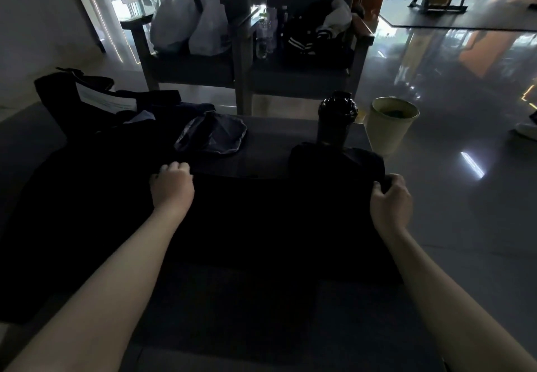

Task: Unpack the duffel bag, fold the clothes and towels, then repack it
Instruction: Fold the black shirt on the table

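Across the middle of the frame, the dark garment (pixel 276 220) lies spread on the grey bench (pixel 261 150). Its far edge runs left to right between your hands, and the rest comes back toward you. Your left hand (pixel 172 183) curls its fingers over the far left corner and your right hand (pixel 391 198) pinches the far right corner, each as near as the other. A fold would likely bring that edge straight toward you. What looks like the duffel bag (pixel 66 95) sits at upper left, nearer your left hand, and a folded dark piece (pixel 334 162) lies just beyond your right.
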Demonstrator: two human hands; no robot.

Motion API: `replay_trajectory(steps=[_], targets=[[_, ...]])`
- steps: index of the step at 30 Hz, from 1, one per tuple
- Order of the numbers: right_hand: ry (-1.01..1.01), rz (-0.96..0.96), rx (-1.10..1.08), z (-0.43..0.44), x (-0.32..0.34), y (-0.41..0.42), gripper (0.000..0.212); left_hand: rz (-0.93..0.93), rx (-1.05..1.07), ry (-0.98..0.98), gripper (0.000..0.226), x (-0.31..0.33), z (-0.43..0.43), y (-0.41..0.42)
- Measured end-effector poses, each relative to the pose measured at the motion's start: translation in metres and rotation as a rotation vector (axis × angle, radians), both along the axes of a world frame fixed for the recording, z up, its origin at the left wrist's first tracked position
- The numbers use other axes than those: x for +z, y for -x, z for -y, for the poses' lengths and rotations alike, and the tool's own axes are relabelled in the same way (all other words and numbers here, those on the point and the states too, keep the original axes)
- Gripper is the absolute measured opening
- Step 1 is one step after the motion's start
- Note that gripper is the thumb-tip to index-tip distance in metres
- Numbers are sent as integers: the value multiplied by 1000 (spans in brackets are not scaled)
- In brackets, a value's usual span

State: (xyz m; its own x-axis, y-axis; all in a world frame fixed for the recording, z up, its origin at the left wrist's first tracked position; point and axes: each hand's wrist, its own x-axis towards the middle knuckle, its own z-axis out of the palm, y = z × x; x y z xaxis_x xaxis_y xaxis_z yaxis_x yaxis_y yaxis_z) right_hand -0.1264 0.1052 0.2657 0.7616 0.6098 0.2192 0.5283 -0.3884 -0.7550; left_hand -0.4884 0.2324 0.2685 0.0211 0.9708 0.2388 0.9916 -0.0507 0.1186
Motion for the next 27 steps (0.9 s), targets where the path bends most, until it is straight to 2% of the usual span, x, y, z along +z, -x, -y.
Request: replay_trajectory(steps=[3,5,7,9,11,13,18,27], targets=[[22,285,97,17,-6,27,43,31,-229,-98,36,-15,38,-24],[-16,466,248,34,-14,55,36,28,-341,8,45,-23,70,-41],[32,558,432,52,-29,81,32,-22,-338,168,52,-32,90,-51],[219,525,577,66,-42,97,46,-53,-299,310,56,-40,100,-52],[440,477,615,73,-51,102,60,-12,-254,399,59,-46,105,-47],[562,440,643,73,-52,100,59,20,-232,425,60,-48,109,-43],[646,423,682,84,-44,103,59,21,-213,421,60,-48,129,-39],[629,470,683,140,-36,114,66,-33,-217,444,59,-49,191,-19]])
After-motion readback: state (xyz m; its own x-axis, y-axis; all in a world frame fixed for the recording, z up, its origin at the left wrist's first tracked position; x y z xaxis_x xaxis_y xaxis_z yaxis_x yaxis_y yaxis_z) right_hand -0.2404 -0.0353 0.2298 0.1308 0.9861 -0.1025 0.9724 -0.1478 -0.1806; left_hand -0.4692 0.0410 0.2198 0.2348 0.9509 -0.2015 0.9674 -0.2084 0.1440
